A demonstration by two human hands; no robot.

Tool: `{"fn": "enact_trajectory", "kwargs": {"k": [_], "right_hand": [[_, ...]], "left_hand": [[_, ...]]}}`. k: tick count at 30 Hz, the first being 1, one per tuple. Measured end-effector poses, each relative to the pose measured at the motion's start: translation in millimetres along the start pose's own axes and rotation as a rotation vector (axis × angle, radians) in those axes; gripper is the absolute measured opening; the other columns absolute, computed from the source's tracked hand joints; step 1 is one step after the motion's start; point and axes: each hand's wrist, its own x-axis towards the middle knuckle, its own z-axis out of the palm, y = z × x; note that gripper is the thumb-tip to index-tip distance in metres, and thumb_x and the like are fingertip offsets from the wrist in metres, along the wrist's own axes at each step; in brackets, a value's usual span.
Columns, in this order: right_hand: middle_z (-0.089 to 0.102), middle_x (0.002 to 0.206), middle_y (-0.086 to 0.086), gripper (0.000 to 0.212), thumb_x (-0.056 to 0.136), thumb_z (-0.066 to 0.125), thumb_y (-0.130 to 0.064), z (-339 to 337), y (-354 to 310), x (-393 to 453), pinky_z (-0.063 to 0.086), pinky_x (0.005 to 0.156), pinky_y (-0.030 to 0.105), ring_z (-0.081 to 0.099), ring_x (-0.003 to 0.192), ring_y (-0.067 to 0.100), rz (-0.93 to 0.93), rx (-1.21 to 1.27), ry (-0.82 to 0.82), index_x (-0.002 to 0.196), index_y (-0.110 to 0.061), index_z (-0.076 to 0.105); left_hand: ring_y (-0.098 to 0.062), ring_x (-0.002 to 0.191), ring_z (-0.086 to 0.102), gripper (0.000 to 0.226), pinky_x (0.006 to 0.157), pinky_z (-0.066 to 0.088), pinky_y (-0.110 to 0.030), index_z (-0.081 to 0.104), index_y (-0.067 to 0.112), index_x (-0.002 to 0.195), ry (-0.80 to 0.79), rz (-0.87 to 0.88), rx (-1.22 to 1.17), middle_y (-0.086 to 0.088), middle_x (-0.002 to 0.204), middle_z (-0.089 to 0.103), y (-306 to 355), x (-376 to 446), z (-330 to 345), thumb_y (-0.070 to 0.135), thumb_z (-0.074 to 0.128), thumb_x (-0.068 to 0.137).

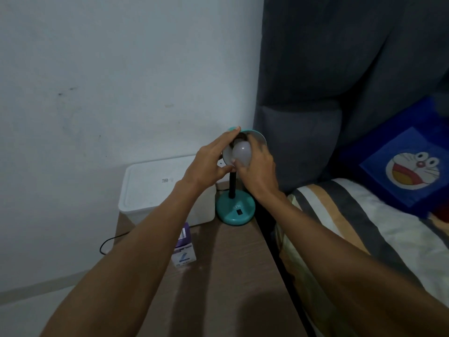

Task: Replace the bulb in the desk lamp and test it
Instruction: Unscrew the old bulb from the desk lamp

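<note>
Both forearms outstretched over wooden nightstand; left hand cupped around teal lamp shade, right hand clasped on white bulb.

A dim room. A pale wall fills the left, scuffed with a few dark marks. A wooden bench stands against it, beside a bed with striped sheets. A dark grey padded headboard rises at the right. A blue cartoon-cat pillow leans against it. Pale floor shows at lower left.
</note>
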Motion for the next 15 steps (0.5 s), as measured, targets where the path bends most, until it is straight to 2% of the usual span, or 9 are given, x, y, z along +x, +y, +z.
{"fn": "enact_trajectory", "kwargs": {"k": [2, 4, 6, 9, 11, 13, 15], "right_hand": [[0.056, 0.133, 0.014, 0.055, 0.089, 0.072, -0.018, 0.3, -0.4, 3.2, 0.051, 0.093, 0.035, 0.060, 0.115, 0.031, 0.017, -0.021, 0.003, 0.141, -0.017, 0.052], [0.046, 0.141, 0.014, 0.060, 0.087, 0.071, -0.009, 0.5, -0.9, 2.8, 0.050, 0.101, 0.041, 0.054, 0.121, 0.033, -0.014, -0.066, -0.022, 0.143, -0.020, 0.053], [0.037, 0.148, 0.014, 0.064, 0.086, 0.071, -0.010, 1.4, -0.7, 1.0, 0.047, 0.106, 0.042, 0.049, 0.128, 0.034, -0.024, -0.048, -0.030, 0.145, -0.022, 0.050], [0.053, 0.138, 0.016, 0.058, 0.089, 0.072, -0.021, 2.9, -2.1, 2.0, 0.050, 0.096, 0.037, 0.058, 0.120, 0.031, 0.051, 0.015, 0.013, 0.142, -0.016, 0.048], [0.058, 0.131, 0.015, 0.053, 0.089, 0.072, -0.018, 3.2, -3.4, 4.2, 0.051, 0.093, 0.036, 0.061, 0.115, 0.032, 0.071, -0.010, 0.017, 0.139, -0.014, 0.052], [0.050, 0.138, 0.014, 0.059, 0.088, 0.070, -0.009, 2.9, -4.3, 3.4, 0.047, 0.097, 0.033, 0.056, 0.120, 0.031, 0.030, -0.022, -0.007, 0.143, -0.018, 0.051], [0.045, 0.143, 0.014, 0.062, 0.088, 0.069, -0.011, 2.7, -4.1, 2.6, 0.046, 0.101, 0.034, 0.053, 0.124, 0.030, 0.017, -0.002, -0.016, 0.146, -0.021, 0.048]], "left_hand": [[-0.011, 0.148, 0.042, 0.099, 0.112, 0.049, -0.029, 0.038, 0.015, 0.161, -0.002, -0.006, -0.008, -0.002, 0.163, 0.043, -0.2, 0.2, 0.1, 0.011, 0.091, 0.078], [-0.008, 0.147, 0.041, 0.100, 0.110, 0.049, -0.023, 0.037, 0.016, 0.161, -0.001, -0.006, -0.008, -0.002, 0.163, 0.043, 0.0, -0.1, -0.6, 0.008, 0.091, 0.077], [-0.008, 0.146, 0.041, 0.100, 0.110, 0.049, -0.023, 0.037, 0.016, 0.161, -0.002, -0.003, -0.002, -0.003, 0.163, 0.043, 0.0, -0.3, -0.5, 0.007, 0.091, 0.077], [-0.011, 0.149, 0.041, 0.099, 0.114, 0.049, -0.035, 0.037, 0.015, 0.161, -0.001, -0.005, -0.004, 0.000, 0.163, 0.042, -1.6, -0.5, 0.9, 0.005, 0.090, 0.077], [-0.006, 0.148, 0.039, 0.100, 0.113, 0.048, -0.028, 0.038, 0.015, 0.161, 0.000, -0.017, -0.012, 0.002, 0.163, 0.042, -1.5, -1.1, 1.0, 0.005, 0.091, 0.077], [-0.002, 0.145, 0.038, 0.100, 0.109, 0.047, -0.017, 0.037, 0.015, 0.161, 0.003, -0.024, -0.016, 0.000, 0.163, 0.042, -1.4, -1.5, -0.3, 0.005, 0.091, 0.077], [-0.005, 0.146, 0.040, 0.099, 0.109, 0.047, -0.017, 0.037, 0.016, 0.161, 0.003, -0.023, -0.018, -0.001, 0.163, 0.042, -2.0, -1.3, -1.4, 0.005, 0.090, 0.078]]}}
